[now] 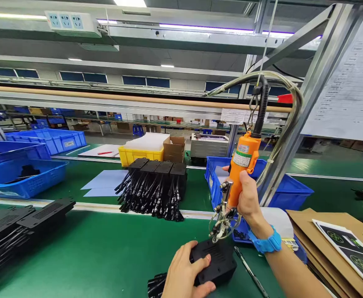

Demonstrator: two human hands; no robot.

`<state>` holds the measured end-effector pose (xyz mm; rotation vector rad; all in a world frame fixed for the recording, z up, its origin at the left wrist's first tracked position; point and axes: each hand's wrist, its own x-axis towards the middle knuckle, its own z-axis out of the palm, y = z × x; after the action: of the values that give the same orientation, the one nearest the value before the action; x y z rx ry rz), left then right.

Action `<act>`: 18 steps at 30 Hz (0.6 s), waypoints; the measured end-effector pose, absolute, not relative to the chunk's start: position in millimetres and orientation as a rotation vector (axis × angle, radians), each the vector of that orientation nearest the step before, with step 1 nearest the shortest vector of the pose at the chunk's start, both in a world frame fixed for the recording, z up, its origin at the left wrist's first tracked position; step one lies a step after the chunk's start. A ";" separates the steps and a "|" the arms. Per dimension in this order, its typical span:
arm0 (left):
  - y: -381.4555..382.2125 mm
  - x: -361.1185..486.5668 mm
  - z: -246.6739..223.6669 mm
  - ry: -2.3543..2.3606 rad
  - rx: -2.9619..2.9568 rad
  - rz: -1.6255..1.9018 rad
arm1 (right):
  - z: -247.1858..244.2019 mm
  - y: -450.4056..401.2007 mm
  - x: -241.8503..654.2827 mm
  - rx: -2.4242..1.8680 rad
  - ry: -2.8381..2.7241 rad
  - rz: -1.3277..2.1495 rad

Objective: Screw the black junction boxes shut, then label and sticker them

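Observation:
My right hand (248, 196) is wrapped round an orange electric screwdriver (241, 163), which hangs upright from a cord. A blue band circles that wrist. The driver's metal tip end, with thin tubes about it, points down at the far edge of a black box-shaped housing (220, 265); whether it touches cannot be made out. My left hand (187, 269) grips the housing from its left side, thumb and fingers on its top. Black cables (157, 284) with connectors stick out to the left of the housing, partly behind my left hand.
Black units with cables (156, 186) are stacked ahead; more housings (29, 219) lie at left. Blue bins (29, 178) stand at both sides, and a yellow bin (140, 156) behind. A pen (251, 271), cardboard (308, 219) and a metal post (293, 153) are at right.

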<state>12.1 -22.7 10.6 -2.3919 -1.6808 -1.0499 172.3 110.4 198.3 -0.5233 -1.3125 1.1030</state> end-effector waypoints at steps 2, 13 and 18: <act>-22.3 12.2 9.3 -1.666 -2.378 -1.067 | 194.2 111.6 171.7 -0.528 -1.317 1.107; -21.0 11.4 7.3 -1.611 -2.364 -1.055 | 174.5 108.5 171.3 -0.555 -1.287 1.081; -21.2 11.5 11.0 -1.635 -2.347 -1.082 | 176.0 96.4 175.1 -0.500 -1.274 1.068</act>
<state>11.5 -21.2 11.0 -2.3470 -1.6349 -1.0825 175.1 96.4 176.0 -0.4997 -1.2736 1.0683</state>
